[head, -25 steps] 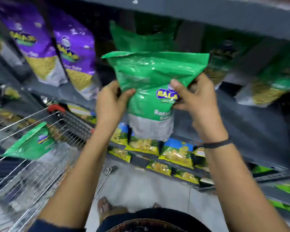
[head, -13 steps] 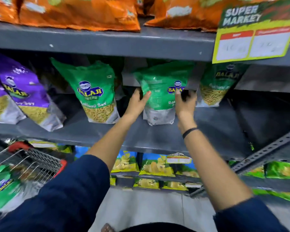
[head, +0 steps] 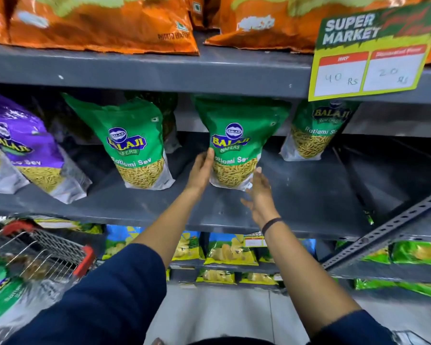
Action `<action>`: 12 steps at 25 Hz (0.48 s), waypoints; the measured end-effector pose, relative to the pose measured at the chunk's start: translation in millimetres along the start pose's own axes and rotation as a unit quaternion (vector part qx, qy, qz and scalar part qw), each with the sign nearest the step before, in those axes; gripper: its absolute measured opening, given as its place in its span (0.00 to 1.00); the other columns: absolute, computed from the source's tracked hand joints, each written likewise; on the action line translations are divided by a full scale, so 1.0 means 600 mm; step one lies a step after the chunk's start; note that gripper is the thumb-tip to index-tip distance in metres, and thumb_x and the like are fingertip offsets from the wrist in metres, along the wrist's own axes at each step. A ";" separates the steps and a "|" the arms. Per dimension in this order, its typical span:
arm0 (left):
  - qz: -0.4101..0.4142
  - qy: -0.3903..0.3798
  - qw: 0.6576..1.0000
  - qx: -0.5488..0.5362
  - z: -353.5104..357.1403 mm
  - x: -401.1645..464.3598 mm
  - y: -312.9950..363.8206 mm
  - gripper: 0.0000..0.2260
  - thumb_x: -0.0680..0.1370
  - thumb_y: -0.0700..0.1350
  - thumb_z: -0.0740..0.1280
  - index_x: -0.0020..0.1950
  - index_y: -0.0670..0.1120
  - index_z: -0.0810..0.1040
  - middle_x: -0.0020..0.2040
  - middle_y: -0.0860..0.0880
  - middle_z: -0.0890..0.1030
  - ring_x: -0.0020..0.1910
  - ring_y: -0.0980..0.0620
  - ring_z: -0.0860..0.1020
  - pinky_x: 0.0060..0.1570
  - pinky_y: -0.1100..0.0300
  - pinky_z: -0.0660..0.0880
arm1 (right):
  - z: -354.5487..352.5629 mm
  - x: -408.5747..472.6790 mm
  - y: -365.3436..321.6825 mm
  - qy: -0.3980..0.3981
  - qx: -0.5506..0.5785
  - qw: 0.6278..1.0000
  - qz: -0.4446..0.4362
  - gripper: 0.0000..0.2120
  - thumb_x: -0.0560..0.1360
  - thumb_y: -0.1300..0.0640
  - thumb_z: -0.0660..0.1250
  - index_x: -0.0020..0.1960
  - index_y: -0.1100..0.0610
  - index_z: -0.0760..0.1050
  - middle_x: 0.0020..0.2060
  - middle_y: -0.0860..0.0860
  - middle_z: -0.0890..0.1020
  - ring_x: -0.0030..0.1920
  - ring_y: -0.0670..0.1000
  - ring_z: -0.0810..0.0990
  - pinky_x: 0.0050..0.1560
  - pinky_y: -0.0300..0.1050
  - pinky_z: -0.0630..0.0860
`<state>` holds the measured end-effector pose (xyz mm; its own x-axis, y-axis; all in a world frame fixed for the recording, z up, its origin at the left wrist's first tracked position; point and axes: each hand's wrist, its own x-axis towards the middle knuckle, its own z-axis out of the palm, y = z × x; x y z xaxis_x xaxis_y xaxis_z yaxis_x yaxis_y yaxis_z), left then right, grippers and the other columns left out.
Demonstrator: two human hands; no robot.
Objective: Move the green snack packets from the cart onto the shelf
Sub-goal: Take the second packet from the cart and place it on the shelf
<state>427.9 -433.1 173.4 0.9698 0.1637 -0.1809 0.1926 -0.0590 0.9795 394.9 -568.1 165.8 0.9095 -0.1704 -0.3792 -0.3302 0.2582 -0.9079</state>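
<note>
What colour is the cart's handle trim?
Red, on the cart corner grips, lower left in the head view.

green packets [head: 235,143]: glossy plastic film | shelf [head: 309,195]: matt grey painted metal | cart [head: 47,247] at 8 o'clock: shiny wire
</note>
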 end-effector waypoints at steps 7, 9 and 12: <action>0.025 0.040 0.999 -0.009 0.027 -0.014 -0.013 0.18 0.78 0.55 0.59 0.63 0.47 0.69 0.61 0.46 0.77 0.57 0.50 0.75 0.59 0.52 0.74 | -0.004 0.021 -0.027 -0.003 -0.035 0.999 0.001 0.22 0.78 0.43 0.52 0.69 0.50 0.61 0.69 0.51 0.69 0.67 0.55 0.70 0.63 0.58 0.70; 0.023 0.024 0.999 -0.016 0.023 -0.011 -0.012 0.18 0.78 0.55 0.59 0.63 0.47 0.69 0.63 0.45 0.76 0.59 0.49 0.76 0.62 0.46 0.74 | -0.004 0.014 -0.023 -0.014 -0.033 0.999 -0.010 0.22 0.78 0.44 0.52 0.70 0.50 0.60 0.70 0.49 0.68 0.68 0.54 0.69 0.64 0.59 0.69; 0.021 0.011 1.000 0.004 0.017 -0.007 -0.007 0.18 0.78 0.56 0.58 0.64 0.48 0.68 0.65 0.45 0.75 0.62 0.47 0.75 0.64 0.42 0.72 | 0.004 0.019 -0.006 0.018 -0.020 0.998 -0.053 0.25 0.76 0.42 0.54 0.71 0.50 0.60 0.70 0.49 0.68 0.68 0.52 0.68 0.68 0.60 0.67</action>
<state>424.2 -443.8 168.9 0.9738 0.1816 -0.1366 0.1520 -0.0735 0.9856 407.3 -568.7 165.4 0.9306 -0.2281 -0.2862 -0.2431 0.1993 -0.9493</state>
